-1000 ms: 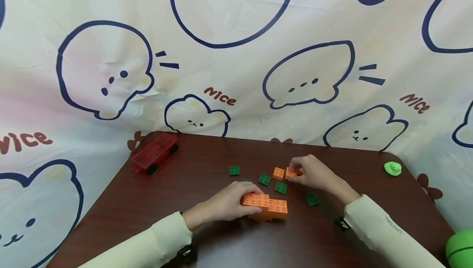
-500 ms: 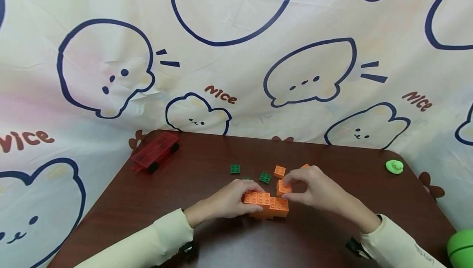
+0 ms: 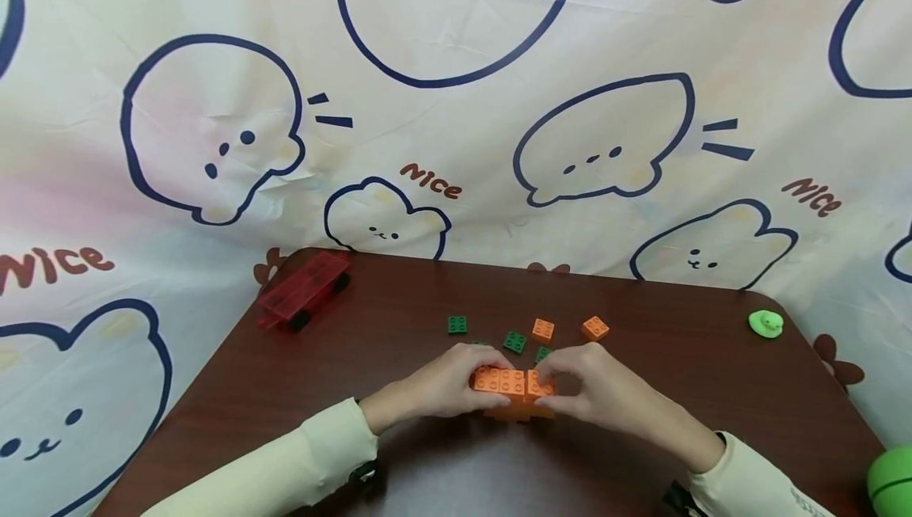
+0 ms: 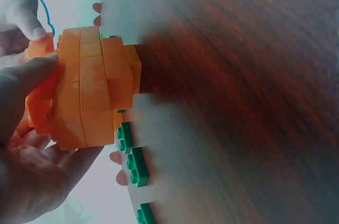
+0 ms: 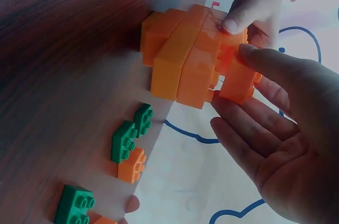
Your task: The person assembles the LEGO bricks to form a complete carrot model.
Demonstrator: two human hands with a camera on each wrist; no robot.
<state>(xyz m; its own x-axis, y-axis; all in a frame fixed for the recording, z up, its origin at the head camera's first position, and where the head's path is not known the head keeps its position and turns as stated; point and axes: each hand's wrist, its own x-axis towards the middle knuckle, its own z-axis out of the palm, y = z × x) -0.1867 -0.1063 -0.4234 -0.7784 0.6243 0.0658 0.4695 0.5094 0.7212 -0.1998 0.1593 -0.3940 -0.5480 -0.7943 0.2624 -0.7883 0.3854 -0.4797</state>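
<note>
A cream left sleeve (image 3: 278, 461) is showing at seven o'clock, a matching right sleeve (image 3: 741, 473) with small dark markings (image 3: 807, 501) at four o'clock, and black wrist pieces (image 3: 364, 473) are peeking beneath both cuffs (image 3: 356, 427).

Brown "Nice" lettering (image 3: 431, 182) on white cloth (image 3: 470, 129)

– Head view?
– From above, forward and down, taking in both far corners of the table (image 3: 399, 295).
– And the wrist views?
– Close in, rolled opposite ways (the table's far edge runs upright in each), both catching the orange block (image 4: 87, 89)
</note>
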